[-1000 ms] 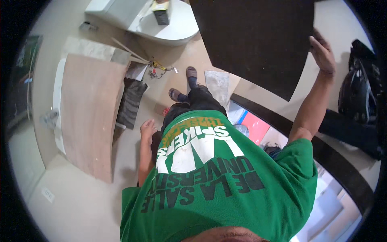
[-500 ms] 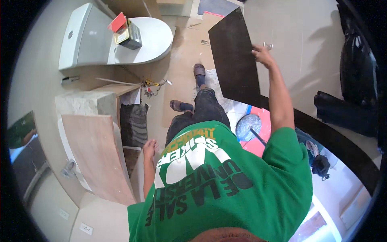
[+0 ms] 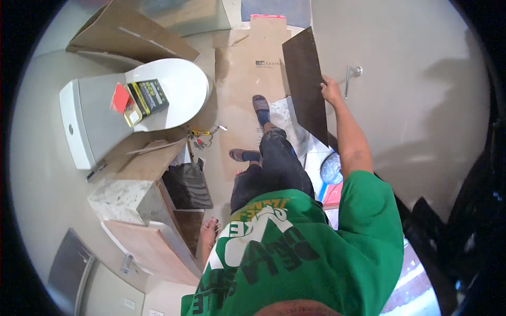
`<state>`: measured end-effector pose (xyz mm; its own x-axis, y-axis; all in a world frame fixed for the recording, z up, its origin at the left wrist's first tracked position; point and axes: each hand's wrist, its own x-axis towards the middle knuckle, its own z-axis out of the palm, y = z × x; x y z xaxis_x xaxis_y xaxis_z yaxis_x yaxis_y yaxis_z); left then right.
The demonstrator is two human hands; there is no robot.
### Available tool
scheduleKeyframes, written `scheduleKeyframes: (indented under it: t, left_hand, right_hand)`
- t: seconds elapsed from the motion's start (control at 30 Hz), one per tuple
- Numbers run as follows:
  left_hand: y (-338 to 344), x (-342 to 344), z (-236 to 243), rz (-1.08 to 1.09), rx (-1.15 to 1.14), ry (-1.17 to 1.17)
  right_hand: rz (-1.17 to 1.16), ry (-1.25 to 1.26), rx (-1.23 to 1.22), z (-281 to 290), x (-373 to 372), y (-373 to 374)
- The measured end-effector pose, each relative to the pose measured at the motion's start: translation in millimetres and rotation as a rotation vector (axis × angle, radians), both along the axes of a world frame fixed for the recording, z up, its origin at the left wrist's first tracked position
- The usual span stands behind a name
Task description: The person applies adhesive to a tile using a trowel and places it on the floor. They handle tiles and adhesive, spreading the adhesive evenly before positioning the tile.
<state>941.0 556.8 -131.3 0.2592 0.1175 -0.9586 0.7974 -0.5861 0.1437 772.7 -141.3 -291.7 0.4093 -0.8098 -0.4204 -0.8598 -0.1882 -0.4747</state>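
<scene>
My right hand (image 3: 331,90) grips the right edge of a thin dark brown panel (image 3: 302,84), held tilted beside my right leg near the pale wall. My left hand (image 3: 210,225) hangs low at my left side, fingers loosely bent and apart, holding nothing I can see. It is nearest a pale plywood board (image 3: 155,247) and a pale stained block (image 3: 121,203). My feet in brown sandals stand on brown cardboard floor covering (image 3: 242,73).
A white toilet (image 3: 184,95) stands left, with a dark box (image 3: 150,97) and red card on it. Cardboard (image 3: 132,37) leans behind it. Yellow tools (image 3: 200,132) lie beside it. The right wall (image 3: 400,105) has a metal handle (image 3: 352,79); black material hangs far right.
The panel in my right hand has moved down and is seen narrower, more edge-on. The view has shifted, bringing the cardboard floor and more of the room ahead into sight.
</scene>
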Motion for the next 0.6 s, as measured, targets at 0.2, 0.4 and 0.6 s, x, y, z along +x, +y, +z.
scheduleKeyframes:
  t: [0.2, 0.4, 0.6]
  left_hand:
    - [-110, 37, -3, -0.03, 0.039, 0.051]
    - [-163, 49, -25, -0.098, 0.109, 0.152]
    - [-189, 67, -40, -0.173, 0.17, 0.182]
  right_hand:
    - [-0.151, -0.004, 0.045, -69, -3, -78]
    - [-0.23, 0.049, 0.088, -133, -11, -144]
    - [-0.573, -0.1, 0.392, -162, 0, -187]
